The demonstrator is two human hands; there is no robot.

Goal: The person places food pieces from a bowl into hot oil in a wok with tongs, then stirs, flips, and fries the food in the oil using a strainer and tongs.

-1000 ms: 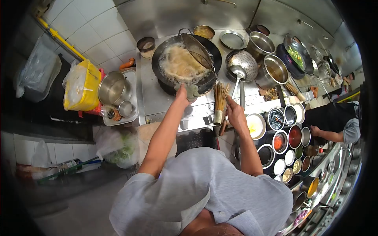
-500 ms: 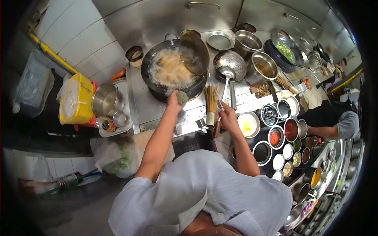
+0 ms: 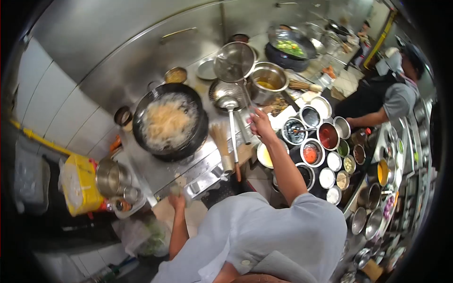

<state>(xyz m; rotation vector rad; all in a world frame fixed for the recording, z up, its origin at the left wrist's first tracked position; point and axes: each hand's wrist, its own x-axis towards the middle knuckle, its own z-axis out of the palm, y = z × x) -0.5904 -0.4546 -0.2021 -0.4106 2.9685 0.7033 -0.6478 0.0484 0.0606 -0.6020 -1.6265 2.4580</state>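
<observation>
My left hand (image 3: 177, 201) is closed on a blurred grey-green cloth (image 3: 175, 190), over the counter's front edge and apart from the wok. The black wok (image 3: 200, 126) holds pale food bubbling in oil. My right hand (image 3: 261, 124) grips the thin handle of a round strainer (image 3: 234, 61), whose bowl is at the back, beside a steel pot (image 3: 279, 84) of yellowish liquid. Below the strainer lies a perforated scoop (image 3: 214, 92) with a ladle (image 3: 229, 103) resting in it. The ladle's wooden-ended handle points toward me, next to a bamboo brush (image 3: 220, 141).
Several bowls of sauces and seasonings, such as a red sauce bowl (image 3: 328, 135), crowd the right side. Another person (image 3: 373, 101) stands beyond them. To the left are a yellow tub (image 3: 80, 181) and a steel pot (image 3: 108, 177). A second wok (image 3: 285, 62) with vegetables stands farther back.
My left hand has drawn back from the wok's rim with the cloth. My right hand has moved forward from beside the ladle handle. The dark round vessel over the wok is gone; the view has turned right.
</observation>
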